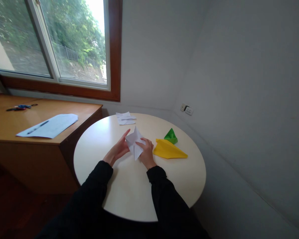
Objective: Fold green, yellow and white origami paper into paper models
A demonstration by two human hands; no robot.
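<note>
A folded white paper piece [134, 141] with several pointed corners, like an origami form, is held just above the round table. My left hand [120, 148] supports it from the left, one finger stretched up beside it and the others partly hidden behind the paper. Gripping the right side is my right hand [147, 152], its fingers curled over the front of the paper. To the right of that hand lies a yellow paper plane [169, 150]. Just behind the plane sits a green folded paper boat [171, 136].
White paper scraps [126, 118] lie at the far side of the white round table [129, 196]. On the left, a wooden desk [87, 111] carries paper sheets [57, 124], a pen [38, 127] and scissors [22, 107]. Walls and a socket [188, 110] stand behind.
</note>
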